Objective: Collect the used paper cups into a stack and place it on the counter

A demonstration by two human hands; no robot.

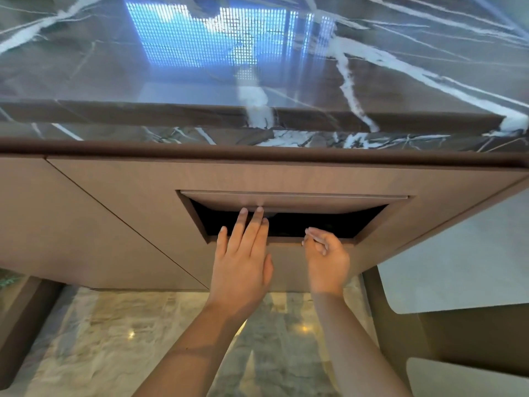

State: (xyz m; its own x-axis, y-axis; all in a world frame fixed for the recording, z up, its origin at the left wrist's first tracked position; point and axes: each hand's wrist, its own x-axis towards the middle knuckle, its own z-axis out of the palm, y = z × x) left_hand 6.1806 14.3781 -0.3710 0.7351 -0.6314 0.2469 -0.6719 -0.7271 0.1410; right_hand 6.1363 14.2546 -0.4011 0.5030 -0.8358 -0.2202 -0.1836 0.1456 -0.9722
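No paper cup shows in the head view. The dark marble counter (pixel 171 81) with white veins fills the top of the frame. Below it, in the brown cabinet front, a hinged flap (pixel 286 202) is pushed inward over a dark slot (pixel 315 224). My left hand (pixel 243 253) is flat with straight fingers, and two fingertips press on the flap's lower edge. My right hand (pixel 326 256) hovers at the slot's lower rim, fingers loosely curled, and I see nothing in it. The inside of the slot is black and hidden.
The brown cabinet front (pixel 114 210) runs left of the slot, with a diagonal panel seam. A polished stone floor (pixel 143 339) lies below my arms. A dark brown piece of furniture (pixel 458 339) stands at the lower right, and another dark edge (pixel 17 325) at the lower left.
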